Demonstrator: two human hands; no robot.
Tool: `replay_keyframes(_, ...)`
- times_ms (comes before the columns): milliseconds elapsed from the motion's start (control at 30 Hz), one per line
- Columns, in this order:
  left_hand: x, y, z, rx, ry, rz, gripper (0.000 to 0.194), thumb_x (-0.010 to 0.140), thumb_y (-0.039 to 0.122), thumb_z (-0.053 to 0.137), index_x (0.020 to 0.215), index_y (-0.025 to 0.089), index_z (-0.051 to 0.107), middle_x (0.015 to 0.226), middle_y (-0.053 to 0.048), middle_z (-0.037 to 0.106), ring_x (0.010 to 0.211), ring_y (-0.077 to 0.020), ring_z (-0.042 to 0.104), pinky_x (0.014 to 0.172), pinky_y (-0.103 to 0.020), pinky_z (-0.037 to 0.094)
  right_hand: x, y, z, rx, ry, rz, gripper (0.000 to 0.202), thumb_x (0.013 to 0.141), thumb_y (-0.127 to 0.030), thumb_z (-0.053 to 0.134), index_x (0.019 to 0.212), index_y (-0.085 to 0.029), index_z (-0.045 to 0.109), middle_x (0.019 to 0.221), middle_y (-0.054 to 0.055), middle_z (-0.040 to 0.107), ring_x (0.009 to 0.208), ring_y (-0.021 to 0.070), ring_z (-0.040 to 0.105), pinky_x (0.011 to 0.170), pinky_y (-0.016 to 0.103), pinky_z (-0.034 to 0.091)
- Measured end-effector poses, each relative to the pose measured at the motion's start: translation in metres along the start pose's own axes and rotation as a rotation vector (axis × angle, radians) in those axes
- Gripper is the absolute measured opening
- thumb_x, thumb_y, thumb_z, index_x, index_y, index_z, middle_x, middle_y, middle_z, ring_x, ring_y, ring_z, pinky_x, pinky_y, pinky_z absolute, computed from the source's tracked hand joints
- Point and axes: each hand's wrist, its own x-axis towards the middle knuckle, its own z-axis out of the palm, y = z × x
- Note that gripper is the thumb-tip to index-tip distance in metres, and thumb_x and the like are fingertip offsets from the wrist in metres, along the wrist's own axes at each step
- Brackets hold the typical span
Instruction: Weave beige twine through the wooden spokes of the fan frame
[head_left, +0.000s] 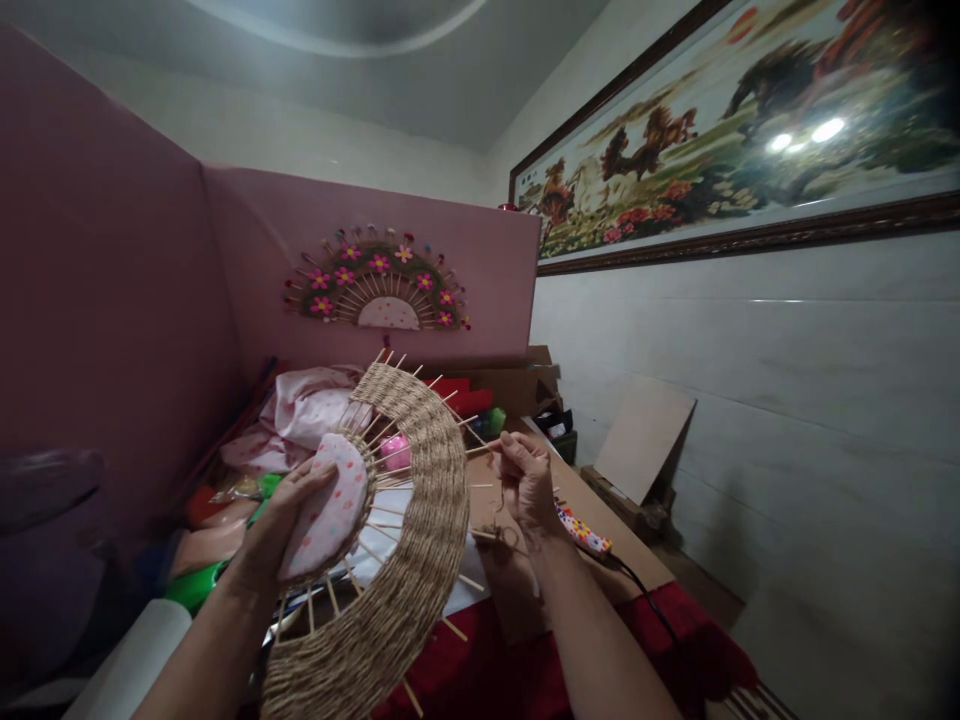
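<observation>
A half-round woven fan [442, 500] of brown twine on thin wooden sticks is held up over the table, its spokes spreading to the right. My left hand [289, 505] grips its inner half-disc [334, 500], padded with pale cloth with small red dots. Beyond the fan's outer edge, my right hand [525, 475] is closed, thumb and fingertips pinched on a strand of twine [478, 449] beside the spoke tips. A loose length of twine hangs below the right hand's fingers.
A finished fan with pink flowers [386, 280] hangs on the pink board [495, 260]. Pink cloth [307, 400] and plastic bags lie at left. A flower-patterned tool [585, 530] with a black cord rests on cardboard [630, 565] at right; red cloth [480, 670] covers the near edge.
</observation>
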Motion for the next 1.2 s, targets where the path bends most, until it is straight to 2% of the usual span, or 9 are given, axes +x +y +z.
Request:
replay_keyframes(167,0.002,0.001,0.000,0.018,0.015,-0.005,0.028,0.061,0.022,0.071,0.085,0.015,0.058,0.064,-0.003,0.066,0.043,-0.0148,0.059,0.038,-0.021,0.047,0.005,-0.001,-0.002,-0.019,0.103,-0.028,0.026,0.068,-0.036,0.067,0.055,-0.015,0.062,0.040,-0.010,0.022,0.038,0.0039,0.014,0.039,0.023,0.010)
replay_keyframes(233,0.004,0.000,0.000,0.023,-0.004,-0.016,0.029,0.061,0.022,0.071,0.085,0.015,0.058,0.063,-0.003,0.066,0.042,-0.0148,0.058,0.037,-0.021,0.046,0.005,-0.002,-0.001,-0.018,0.108,-0.021,0.029,0.068,-0.038,0.067,0.051,-0.015,0.061,0.038,-0.010,0.021,0.038,0.0037,0.013,0.039,0.023,0.010)
replay_keyframes(533,0.005,-0.002,-0.003,0.043,-0.010,0.007,0.027,0.063,0.025,0.070,0.086,0.016,0.058,0.062,-0.003,0.065,0.040,-0.0153,0.057,0.033,-0.021,0.043,-0.004,0.000,0.007,-0.142,-0.101,0.116,0.036,0.072,-0.042,0.063,0.050,-0.013,0.062,0.037,-0.009,0.024,0.038,0.0032,0.015,0.040,0.023,0.010)
replay_keyframes(633,0.004,-0.003,-0.003,0.018,0.001,0.018,0.026,0.065,0.024,0.069,0.087,0.015,0.058,0.062,-0.003,0.065,0.042,-0.0157,0.058,0.036,-0.023,0.047,-0.004,0.001,0.007,-0.121,-0.103,0.124,0.035,0.072,-0.041,0.062,0.052,-0.013,0.063,0.038,-0.009,0.024,0.038,0.0033,0.015,0.039,0.023,0.010)
replay_keyframes(767,0.001,-0.001,-0.001,-0.092,0.018,0.014,0.025,0.067,0.019,0.066,0.091,0.015,0.059,0.069,-0.005,0.068,0.049,-0.0178,0.063,0.042,-0.026,0.052,-0.004,0.002,0.008,-0.104,-0.094,0.101,0.023,0.067,-0.037,0.068,0.063,-0.014,0.065,0.042,-0.009,0.029,0.040,0.0039,0.017,0.039,0.022,0.012)
replay_keyframes(933,-0.001,0.002,0.003,-0.146,0.066,-0.054,0.023,0.067,0.017,0.064,0.090,0.012,0.060,0.071,-0.008,0.069,0.048,-0.0190,0.063,0.042,-0.026,0.052,-0.006,0.003,0.012,-0.096,-0.090,0.110,0.017,0.062,-0.030,0.071,0.069,-0.016,0.065,0.049,-0.007,0.043,0.042,0.0035,0.022,0.039,0.021,0.016)
replay_keyframes(1033,-0.001,0.000,0.002,-0.149,0.102,-0.096,0.023,0.068,0.020,0.064,0.089,0.013,0.061,0.067,-0.007,0.069,0.046,-0.0188,0.062,0.040,-0.026,0.052,-0.007,0.004,0.014,-0.085,-0.102,0.122,0.016,0.062,-0.029,0.070,0.069,-0.016,0.065,0.049,-0.007,0.044,0.042,0.0035,0.022,0.040,0.021,0.016)
replay_keyframes(1200,0.002,-0.007,-0.002,-0.175,0.046,-0.153,0.023,0.070,0.025,0.064,0.090,0.014,0.060,0.067,-0.008,0.069,0.046,-0.0193,0.062,0.041,-0.029,0.052,-0.007,0.006,0.014,-0.073,-0.112,0.127,0.014,0.063,-0.026,0.069,0.070,-0.016,0.065,0.049,-0.007,0.043,0.042,0.0034,0.022,0.040,0.021,0.015)
